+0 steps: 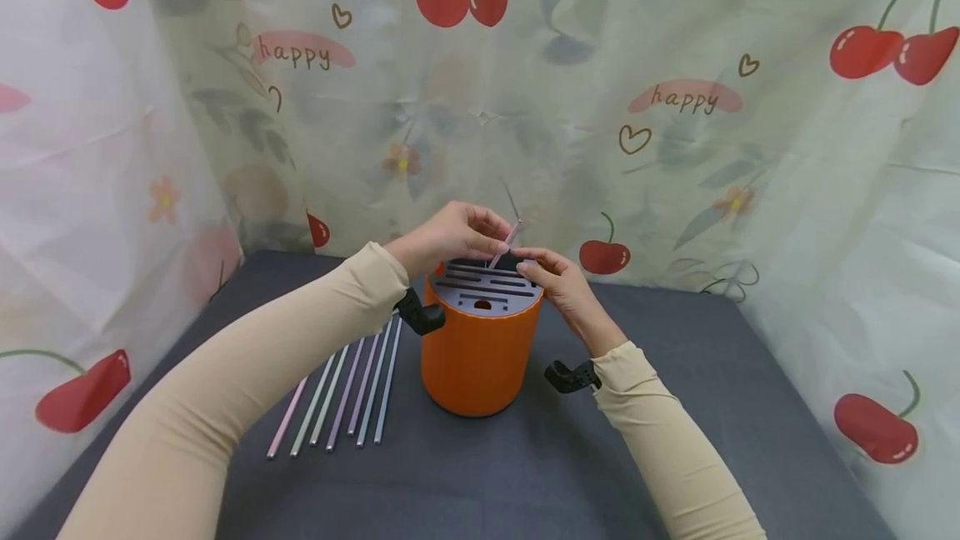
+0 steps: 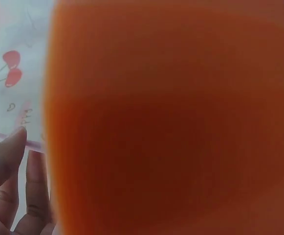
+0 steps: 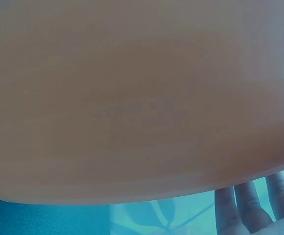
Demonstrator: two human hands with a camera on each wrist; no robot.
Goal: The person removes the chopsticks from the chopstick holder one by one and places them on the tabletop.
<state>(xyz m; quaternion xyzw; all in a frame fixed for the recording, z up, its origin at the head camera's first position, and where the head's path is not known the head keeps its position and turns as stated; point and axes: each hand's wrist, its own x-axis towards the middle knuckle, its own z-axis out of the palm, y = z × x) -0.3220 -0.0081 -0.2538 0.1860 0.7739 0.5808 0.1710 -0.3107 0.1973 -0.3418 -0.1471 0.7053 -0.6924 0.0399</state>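
My left hand [image 1: 467,236] pinches a pink chopstick [image 1: 513,232] between thumb and fingers, over the back of an orange utensil holder [image 1: 480,365]. The chopstick stands tilted, its lower end at the holder's grey slotted lid [image 1: 517,303]. My right hand [image 1: 566,286] is at the lid's back right edge, its fingertips close to the left thumb. In the left wrist view the thumb [image 2: 7,152] presses on the chopstick [image 2: 34,145], and the holder hides most else. Only some right fingers [image 3: 251,208] show past the holder in the right wrist view.
Several metal chopsticks [image 1: 337,398] in pink, green, purple and blue lie side by side on the dark tablecloth [image 1: 480,490], left of the holder. A cherry-printed curtain [image 1: 480,123] stands behind and at both sides. Each wrist wears a black camera [image 1: 573,376].
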